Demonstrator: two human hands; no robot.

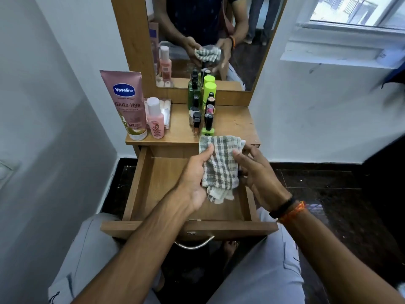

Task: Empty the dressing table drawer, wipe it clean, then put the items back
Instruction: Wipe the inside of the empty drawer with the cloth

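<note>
Both forearms reach forward over the pulled-out drawer (153, 183), a shallow box of wood-grain laminate with a curved metal handle (194, 243) on its front. The left hand (195, 178) grips a soft woven cloth (221, 163), checked grey and white, its thumb laid across the upper fold and its fingers curled beneath. The right hand (258, 174), with a black band and an orange thread at the wrist, touches the cloth's right edge with its fingers loosely spread and only slightly bent. The cloth hangs crumpled above the drawer's bare bottom, near the back right corner. On the worktop (236, 121) behind stand a pink Vaseline tube (127, 102), upright on its cap, a small pink bottle (155, 118) with a white cap, a clear plastic box (165, 110) and a tight cluster of small bottles (201, 106), some green, some black-capped. A mirror (208, 40) in a wooden frame rises behind them.
</note>
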